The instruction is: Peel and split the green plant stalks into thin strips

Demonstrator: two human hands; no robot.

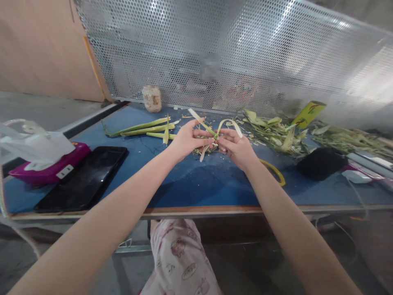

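Between my two hands is a light green plant stalk [216,135] with long pale strips of leaf splaying up and curling to both sides. My left hand [188,140] pinches it from the left, thumb and fingers closed round its base. From the right, my right hand [236,148] grips the same stalk, thumb against fingertips. Under the hands lies a small heap of plant scraps [205,150], partly hidden by them. Several long green stalks [144,128] lie on the blue tabletop [190,188] left of my left hand.
Leafy peelings [273,131] are heaped at the right, beside a yellow-green packet [308,114]. A black object [321,164] and a yellow curved handle [276,172] lie nearer. A black tablet [89,176], a magenta tissue box [67,162] and a jar [152,98] stand left. Perforated metal sheet [172,45] closes the back.
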